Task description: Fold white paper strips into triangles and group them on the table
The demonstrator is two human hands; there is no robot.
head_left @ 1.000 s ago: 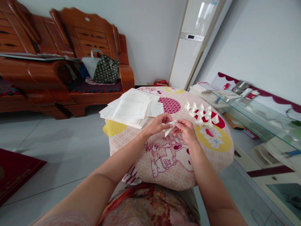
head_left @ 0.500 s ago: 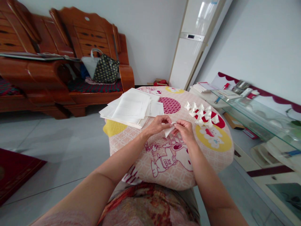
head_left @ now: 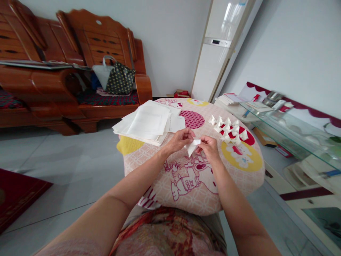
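Between my two hands is a small folded piece of white paper, its narrow point hanging downward and a bright flat flap along its top. My left hand pinches its left side with thumb and fingers. On the other side, my right hand grips the right corner of the same paper. To the right, several small pointed folded-paper pieces stand grouped on the cloth. A stack of white paper sheets lies on the table's left side, beyond my left hand.
A patterned cloth covers the round table. Along the right stands a glass-topped cabinet with objects on it. Behind are a wooden sofa with bags and a tall white air conditioner. A dark red object lies at lower left.
The top of the folded paper, bunched between my fingertips before, now shows a wider flat flap. My fingers have moved slightly apart along it; both hands still hold the paper.
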